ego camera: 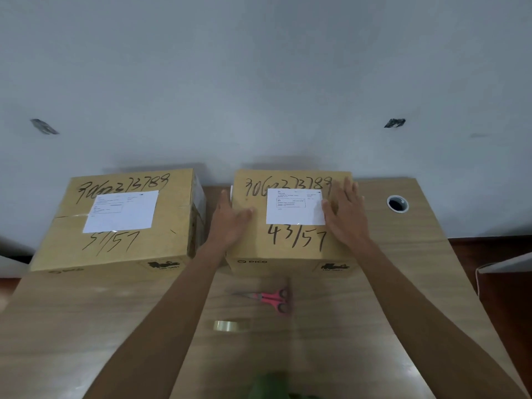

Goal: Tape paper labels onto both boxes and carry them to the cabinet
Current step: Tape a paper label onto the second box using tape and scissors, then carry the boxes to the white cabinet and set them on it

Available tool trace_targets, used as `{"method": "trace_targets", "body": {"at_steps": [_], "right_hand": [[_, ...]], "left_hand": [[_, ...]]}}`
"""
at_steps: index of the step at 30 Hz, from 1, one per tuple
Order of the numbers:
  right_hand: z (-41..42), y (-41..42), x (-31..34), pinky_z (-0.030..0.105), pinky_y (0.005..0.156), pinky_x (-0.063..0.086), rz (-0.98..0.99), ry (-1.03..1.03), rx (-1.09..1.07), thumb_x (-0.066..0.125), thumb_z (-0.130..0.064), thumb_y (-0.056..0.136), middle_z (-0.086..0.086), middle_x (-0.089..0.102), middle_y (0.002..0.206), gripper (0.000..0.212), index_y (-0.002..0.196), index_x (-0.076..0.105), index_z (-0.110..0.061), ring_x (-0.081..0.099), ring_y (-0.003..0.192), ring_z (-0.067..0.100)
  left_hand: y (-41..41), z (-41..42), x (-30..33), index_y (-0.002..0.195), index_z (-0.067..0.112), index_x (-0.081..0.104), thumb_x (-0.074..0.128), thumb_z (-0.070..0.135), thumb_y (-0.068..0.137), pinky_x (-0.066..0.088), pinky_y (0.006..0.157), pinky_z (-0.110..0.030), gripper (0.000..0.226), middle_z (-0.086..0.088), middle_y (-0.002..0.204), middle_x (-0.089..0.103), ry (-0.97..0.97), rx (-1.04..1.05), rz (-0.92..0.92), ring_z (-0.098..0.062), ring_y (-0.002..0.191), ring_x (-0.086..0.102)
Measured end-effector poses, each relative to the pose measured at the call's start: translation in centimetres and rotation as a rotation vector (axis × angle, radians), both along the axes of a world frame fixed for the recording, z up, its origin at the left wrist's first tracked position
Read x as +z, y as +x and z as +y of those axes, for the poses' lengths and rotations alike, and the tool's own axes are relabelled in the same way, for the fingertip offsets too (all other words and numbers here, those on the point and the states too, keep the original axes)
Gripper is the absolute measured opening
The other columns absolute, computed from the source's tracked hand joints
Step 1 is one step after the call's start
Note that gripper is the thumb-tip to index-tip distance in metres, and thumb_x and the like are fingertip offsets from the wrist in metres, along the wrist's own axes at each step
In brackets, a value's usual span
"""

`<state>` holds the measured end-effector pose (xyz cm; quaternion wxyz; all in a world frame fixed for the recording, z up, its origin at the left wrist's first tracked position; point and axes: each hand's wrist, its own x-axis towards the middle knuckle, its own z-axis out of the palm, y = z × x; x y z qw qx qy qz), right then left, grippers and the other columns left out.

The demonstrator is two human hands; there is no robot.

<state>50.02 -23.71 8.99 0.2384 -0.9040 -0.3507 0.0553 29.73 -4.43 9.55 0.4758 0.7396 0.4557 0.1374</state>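
One wide view from my head, forward and down, close over the counter point(374, 312) toward the wall point(259, 67).

Label print point(290, 198) too small to read — scissors point(269, 298) and tape roll point(230, 325) blurred

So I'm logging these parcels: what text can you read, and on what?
"306273789" and "5?/57" (first part hidden by its label): top of left box
"306273789" and "43/57": top of right box
"PICO": front of right box
Printed paper labels: too small to read
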Motion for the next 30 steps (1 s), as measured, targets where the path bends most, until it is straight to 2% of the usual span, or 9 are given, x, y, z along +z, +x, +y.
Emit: {"method": "trace_targets", "body": {"at_steps": [2,3,7,9,10,13,21,25,30], "right_hand": [[-1.4,1.0,0.2,0.048,0.121,0.015,0.076,0.093,-0.069,0.053,-0.041,0.095,0.008,0.006,0.164,0.069,0.154,0.021,-0.023,0.002,0.151,0.028],[-2.1,1.4,0.3,0.047,0.119,0.019,0.131,0.109,-0.115,0.057,-0.046,0.092,0.007,0.009,0.164,0.075,0.153,0.019,-0.028,0.004,0.151,0.026],[-3.8,2.6,0.2,0.040,0.105,0.038,0.502,0.157,-0.309,0.064,-0.069,0.076,0.001,0.042,0.151,0.090,0.149,0.020,-0.039,0.044,0.136,0.023],[-4.1,2.7,-0.3,0.041,0.097,0.048,0.662,0.197,-0.291,0.062,-0.070,0.077,-0.005,0.055,0.138,0.078,0.144,0.034,-0.042,0.058,0.120,0.019],[-4.2,2.7,-0.6,0.037,0.085,0.053,0.692,0.217,-0.273,0.061,-0.068,0.079,-0.009,0.062,0.128,0.063,0.136,0.044,-0.045,0.063,0.109,0.015],[-4.1,2.7,-0.5,0.026,0.064,0.046,0.716,0.255,-0.244,0.058,-0.061,0.086,-0.015,0.066,0.107,0.043,0.125,0.053,-0.046,0.063,0.090,0.006],[-4.6,2.7,3.3,0.028,0.068,0.048,0.719,0.307,-0.210,0.057,-0.061,0.086,-0.015,0.067,0.104,0.037,0.119,0.057,-0.046,0.064,0.090,0.008],[-4.4,1.7,6.2,0.026,0.063,0.046,0.726,0.314,-0.173,0.056,-0.064,0.085,-0.019,0.065,0.099,0.030,0.113,0.055,-0.053,0.063,0.087,0.007],[-4.2,-1.3,10.3,0.024,0.060,0.045,0.685,0.352,-0.114,0.056,-0.065,0.085,-0.021,0.065,0.096,0.031,0.113,0.058,-0.052,0.064,0.084,0.005]], "left_hand": [[-0.2,-0.4,-0.2,0.122,0.034,0.040,0.059,0.057,0.073,0.046,0.064,-0.027,0.057,0.013,0.107,0.059,-0.101,0.012,0.003,-0.008,0.087,0.061],[-0.3,-0.6,-0.4,0.120,0.040,0.040,0.058,0.058,0.074,0.045,0.064,-0.025,0.053,0.017,0.102,0.059,-0.131,0.013,-0.008,-0.005,0.086,0.060],[-0.2,-0.9,-0.6,0.123,0.043,0.042,0.060,0.055,0.080,0.049,0.082,-0.037,0.048,0.014,0.110,0.061,-0.200,0.024,-0.060,-0.014,0.099,0.061],[-0.3,-1.2,-0.2,0.122,0.044,0.044,0.064,0.059,0.076,0.052,0.076,-0.035,0.053,0.012,0.111,0.062,-0.246,0.029,-0.082,-0.012,0.096,0.063],[-0.4,-1.5,0.1,0.121,0.044,0.046,0.067,0.062,0.073,0.052,0.071,-0.030,0.055,0.012,0.109,0.063,-0.255,0.025,-0.090,-0.010,0.094,0.063],[-0.5,-2.1,0.5,0.116,0.041,0.050,0.069,0.063,0.069,0.047,0.062,-0.023,0.055,0.013,0.105,0.063,-0.243,0.045,-0.087,-0.004,0.090,0.061],[-1.0,-3.2,3.3,0.120,0.038,0.049,0.065,0.065,0.071,0.045,0.061,-0.022,0.059,0.019,0.102,0.062,-0.184,0.076,-0.135,-0.002,0.088,0.061],[-2.9,-3.7,6.1,0.113,0.045,0.049,0.065,0.062,0.073,0.049,0.067,-0.020,0.047,0.024,0.101,0.063,-0.121,0.082,-0.192,0.005,0.086,0.063],[-6.8,-4.5,9.6,0.122,0.034,0.049,0.067,0.058,0.075,0.055,0.071,-0.025,0.056,0.018,0.105,0.067,-0.096,0.120,-0.283,-0.002,0.089,0.067]]}}
